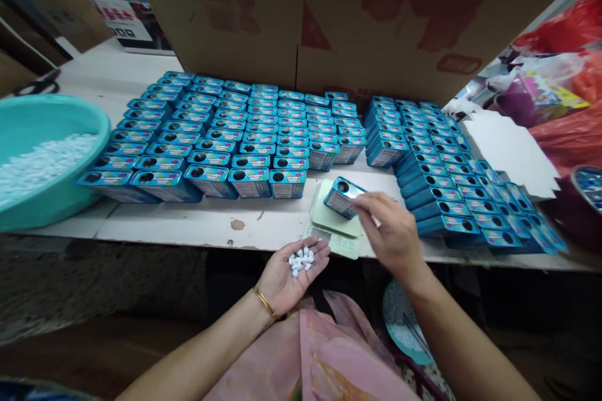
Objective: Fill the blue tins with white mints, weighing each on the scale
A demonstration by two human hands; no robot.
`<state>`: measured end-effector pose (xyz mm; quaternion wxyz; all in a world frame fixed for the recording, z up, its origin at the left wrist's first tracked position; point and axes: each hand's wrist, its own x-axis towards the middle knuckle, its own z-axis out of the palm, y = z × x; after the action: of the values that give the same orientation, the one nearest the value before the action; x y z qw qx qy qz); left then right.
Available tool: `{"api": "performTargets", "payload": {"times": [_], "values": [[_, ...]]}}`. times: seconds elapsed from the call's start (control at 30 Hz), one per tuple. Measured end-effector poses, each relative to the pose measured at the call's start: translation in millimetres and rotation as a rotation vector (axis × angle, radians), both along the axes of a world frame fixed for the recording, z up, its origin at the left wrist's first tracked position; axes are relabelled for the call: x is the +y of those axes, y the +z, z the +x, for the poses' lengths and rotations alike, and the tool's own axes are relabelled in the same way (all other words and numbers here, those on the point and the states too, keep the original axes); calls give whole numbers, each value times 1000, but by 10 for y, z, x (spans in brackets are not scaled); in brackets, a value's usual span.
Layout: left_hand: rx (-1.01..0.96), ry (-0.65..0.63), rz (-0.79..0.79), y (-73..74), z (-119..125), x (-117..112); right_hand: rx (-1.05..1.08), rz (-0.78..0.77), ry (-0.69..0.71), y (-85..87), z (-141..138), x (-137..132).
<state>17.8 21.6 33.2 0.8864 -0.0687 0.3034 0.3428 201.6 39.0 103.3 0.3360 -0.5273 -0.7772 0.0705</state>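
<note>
My left hand [301, 266] lies palm up in front of the table edge, fingers cupped under a small heap of white candies [301, 260]. Beyond it stands a pale green kitchen scale [335, 229] carrying one blue tin [342, 198] with a dark round hole in its top. My right hand [388, 225] is closed, its fingertips at the right end of that tin; whether they touch it is hard to tell. A small white piece, seemingly a candy [377, 222], shows between its thumb and fingers.
Rows of blue tins [211, 160] fill the table's middle; more tins [446, 194] stand at the right. A turquoise basin [101, 131] of white candies is at the left. Behind rises a large cardboard box [282, 19]. Below the table is a smaller turquoise basin [399, 326].
</note>
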Motion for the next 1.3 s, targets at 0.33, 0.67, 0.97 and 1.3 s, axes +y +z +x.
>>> {"api": "performTargets", "payload": {"times": [0.33, 0.67, 0.97, 1.3], "values": [[-77, -151, -108, -313, 18, -298, -257, -290, 242, -859, -508, -831], [-131, -132, -95, -291, 24, -313, -74, -479, 293, -675, -388, -777], [-157, -123, -81, -226, 57, -246, -31, -440, 261, -785, -370, -729], [-102, 5, -3, 13, 138, 17, -73, -349, 251, -485, -308, -393]]}}
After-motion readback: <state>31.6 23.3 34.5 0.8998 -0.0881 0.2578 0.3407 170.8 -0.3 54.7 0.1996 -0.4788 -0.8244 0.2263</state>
